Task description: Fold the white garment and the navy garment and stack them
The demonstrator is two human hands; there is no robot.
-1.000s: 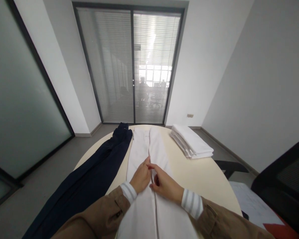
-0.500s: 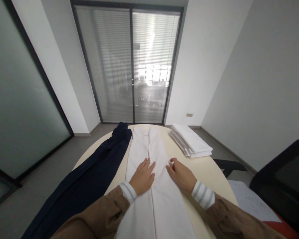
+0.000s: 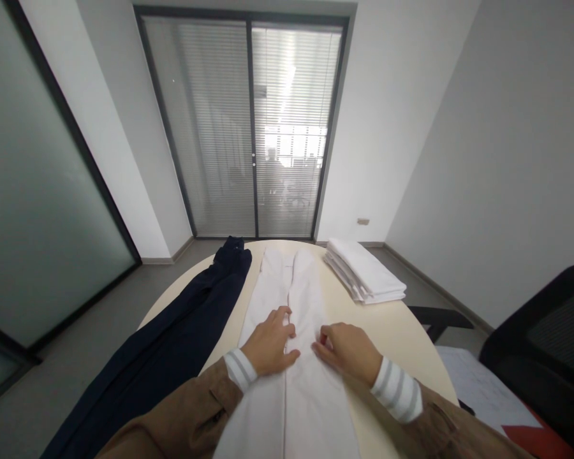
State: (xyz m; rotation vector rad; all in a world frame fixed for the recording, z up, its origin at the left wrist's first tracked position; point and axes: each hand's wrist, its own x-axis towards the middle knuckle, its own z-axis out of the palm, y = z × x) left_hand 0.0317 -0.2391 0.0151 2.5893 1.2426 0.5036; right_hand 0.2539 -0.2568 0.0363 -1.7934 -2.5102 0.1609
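Observation:
A long white garment (image 3: pixel 306 395) lies lengthwise in front of me, with a seam or fold line running down its middle. My left hand (image 3: pixel 270 341) rests on it near that line, fingers spread and slightly bent. At its right edge, my right hand (image 3: pixel 349 350) has thumb and fingers curled together on the cloth; the fingertips are partly hidden. To the left lies a pair of dark navy trousers (image 3: pixel 172 338), stretched out and hanging toward me.
A folded stack of white cloth (image 3: pixel 368 271) sits at the right rear of the round cream table (image 3: pixel 402 344). Beyond the right edge are a black chair (image 3: pixel 545 344) and papers (image 3: pixel 483 382). Glass doors with blinds (image 3: pixel 249 127) stand behind.
Both hands have come a little nearer to me along the white garment. Its far end has shifted nearer and slightly right, while its near part has swung left.

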